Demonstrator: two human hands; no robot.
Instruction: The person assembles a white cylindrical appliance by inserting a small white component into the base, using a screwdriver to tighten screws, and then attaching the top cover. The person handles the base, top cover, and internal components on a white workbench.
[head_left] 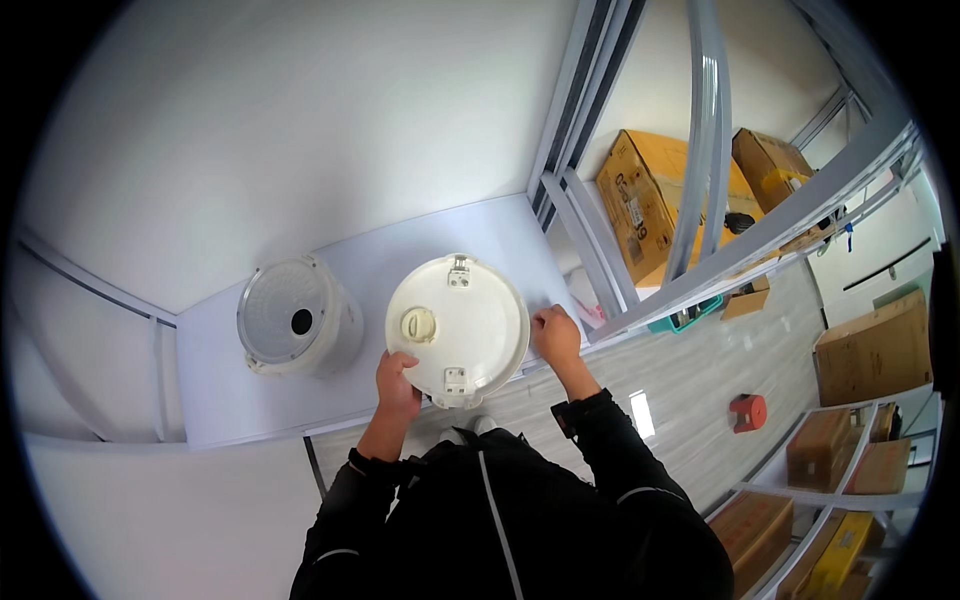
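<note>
A white round lid [475, 330] is in front of me at the table's near edge. It has a cream screw cap [418, 324] left of centre and metal fittings at its far and near edges. Whether a container body is under it, I cannot tell. My left hand [398, 388] grips the lid's near-left rim, thumb on top and fingers hidden below. Close by the right rim is my right hand [556, 338], its fingers curled; what they hold, if anything, is hidden. To the left stands a white bucket [338, 335] with a translucent top [280, 305] and a dark round hole.
Both containers are at a pale table [225, 400] against a white wall. A metal frame [600, 240] rises at its right end, with a yellow carton [640, 205] beyond. On the floor to the right is a red stool [747, 413]. Shelves with cardboard boxes [820, 447] stand lower right.
</note>
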